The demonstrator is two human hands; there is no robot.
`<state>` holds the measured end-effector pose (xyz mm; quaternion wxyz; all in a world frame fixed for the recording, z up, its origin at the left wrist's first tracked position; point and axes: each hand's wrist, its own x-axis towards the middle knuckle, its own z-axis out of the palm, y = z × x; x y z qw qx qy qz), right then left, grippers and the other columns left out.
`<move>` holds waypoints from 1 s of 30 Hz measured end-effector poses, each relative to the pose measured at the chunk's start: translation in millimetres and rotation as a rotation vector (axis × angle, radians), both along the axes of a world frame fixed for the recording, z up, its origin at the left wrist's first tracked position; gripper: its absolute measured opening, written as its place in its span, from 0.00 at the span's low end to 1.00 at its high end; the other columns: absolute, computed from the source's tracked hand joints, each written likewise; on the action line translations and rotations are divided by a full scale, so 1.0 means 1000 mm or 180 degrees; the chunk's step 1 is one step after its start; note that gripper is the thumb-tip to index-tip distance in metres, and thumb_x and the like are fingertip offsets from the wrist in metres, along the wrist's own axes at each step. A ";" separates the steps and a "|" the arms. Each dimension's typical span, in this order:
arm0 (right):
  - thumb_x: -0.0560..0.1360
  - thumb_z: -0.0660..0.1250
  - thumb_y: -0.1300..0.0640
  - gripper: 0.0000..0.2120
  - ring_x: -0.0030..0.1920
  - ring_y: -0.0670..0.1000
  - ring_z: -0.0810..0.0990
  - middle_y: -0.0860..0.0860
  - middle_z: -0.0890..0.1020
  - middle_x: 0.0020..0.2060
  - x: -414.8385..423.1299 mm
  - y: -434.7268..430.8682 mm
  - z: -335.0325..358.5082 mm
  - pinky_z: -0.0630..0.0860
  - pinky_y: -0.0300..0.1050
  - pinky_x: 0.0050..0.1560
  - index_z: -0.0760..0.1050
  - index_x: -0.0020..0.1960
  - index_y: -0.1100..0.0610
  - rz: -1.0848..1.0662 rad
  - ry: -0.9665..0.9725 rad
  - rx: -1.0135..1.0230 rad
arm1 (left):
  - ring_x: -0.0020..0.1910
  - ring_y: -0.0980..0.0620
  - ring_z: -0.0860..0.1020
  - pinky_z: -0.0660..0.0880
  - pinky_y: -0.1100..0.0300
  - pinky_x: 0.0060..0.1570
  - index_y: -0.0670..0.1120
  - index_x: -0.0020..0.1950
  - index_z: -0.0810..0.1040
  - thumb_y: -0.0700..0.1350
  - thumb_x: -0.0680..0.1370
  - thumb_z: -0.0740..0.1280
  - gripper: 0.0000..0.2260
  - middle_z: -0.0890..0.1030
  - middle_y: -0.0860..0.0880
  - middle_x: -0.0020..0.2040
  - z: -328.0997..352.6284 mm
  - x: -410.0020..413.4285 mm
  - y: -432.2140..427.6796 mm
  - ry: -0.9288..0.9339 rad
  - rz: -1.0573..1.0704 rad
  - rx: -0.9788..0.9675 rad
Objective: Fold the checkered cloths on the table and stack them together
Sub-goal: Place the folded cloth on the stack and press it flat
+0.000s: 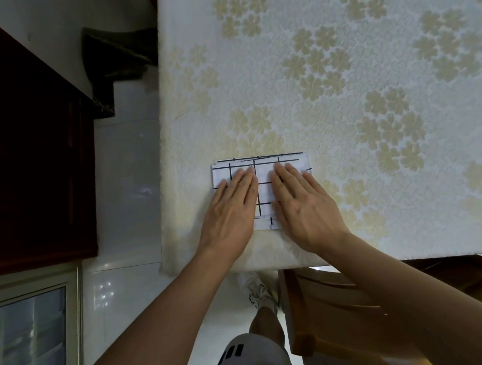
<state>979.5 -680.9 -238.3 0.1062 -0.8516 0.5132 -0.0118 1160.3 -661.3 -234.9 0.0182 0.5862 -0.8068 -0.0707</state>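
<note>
As L hand (230, 205), R hand (303, 201) (both flat) press cloths (265, 190), floral tablecloth (345, 98) lies under.

Both hands, left hand (231, 211) and right hand (303, 201), lie flat, fingers straight, on the folded checkered cloths (264, 179) near the table (342, 77) edge.

A white tablecloth (344, 92) embossed with beige flower clusters fills most of the view. A wooden chair (327, 309) sits tucked at its near edge. At left, a dark wooden cabinet (15, 150) stands on pale glossy floor tiles (125, 197), with a dark bundle of fabric (116, 61) beyond it and a metal-framed glass panel (24, 339) below. Grey shorts (251, 361) with black stripes and a white sneaker (259, 293) show beneath.
</note>
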 end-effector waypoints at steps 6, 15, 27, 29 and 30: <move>0.83 0.54 0.52 0.26 0.77 0.58 0.62 0.61 0.64 0.76 0.003 -0.006 -0.005 0.60 0.56 0.76 0.62 0.77 0.64 -0.0031 0.0003 -0.0052 | 0.78 0.45 0.59 0.57 0.48 0.76 0.38 0.78 0.60 0.34 0.76 0.52 0.28 0.62 0.41 0.78 0.000 -0.002 -0.008 0.0012 -0.0021 0.0116; 0.84 0.50 0.52 0.26 0.78 0.59 0.59 0.61 0.61 0.77 0.001 -0.001 0.001 0.61 0.57 0.76 0.58 0.78 0.63 -0.0076 -0.0035 0.0095 | 0.79 0.44 0.56 0.56 0.47 0.77 0.39 0.79 0.56 0.35 0.77 0.48 0.28 0.58 0.41 0.79 0.009 -0.001 -0.002 0.0017 0.0054 0.0183; 0.84 0.50 0.52 0.25 0.78 0.57 0.58 0.58 0.60 0.78 -0.003 0.008 -0.006 0.60 0.55 0.76 0.58 0.79 0.61 -0.0162 -0.0101 0.0214 | 0.80 0.46 0.52 0.50 0.52 0.77 0.40 0.80 0.52 0.34 0.78 0.51 0.29 0.53 0.43 0.81 0.004 -0.004 0.008 -0.0007 0.0261 0.0270; 0.84 0.50 0.51 0.26 0.78 0.57 0.58 0.58 0.60 0.78 -0.003 0.005 -0.003 0.61 0.55 0.76 0.58 0.79 0.61 -0.0141 -0.0101 0.0257 | 0.80 0.47 0.48 0.46 0.53 0.77 0.41 0.80 0.49 0.35 0.80 0.49 0.28 0.49 0.44 0.81 0.008 -0.005 0.006 -0.0019 0.0258 0.0395; 0.84 0.49 0.50 0.26 0.78 0.58 0.59 0.59 0.61 0.78 -0.003 0.003 0.000 0.62 0.56 0.76 0.58 0.79 0.61 -0.0118 -0.0097 0.0302 | 0.80 0.47 0.48 0.46 0.53 0.78 0.41 0.80 0.49 0.36 0.81 0.51 0.27 0.50 0.44 0.81 0.011 -0.005 0.004 -0.0020 0.0279 0.0414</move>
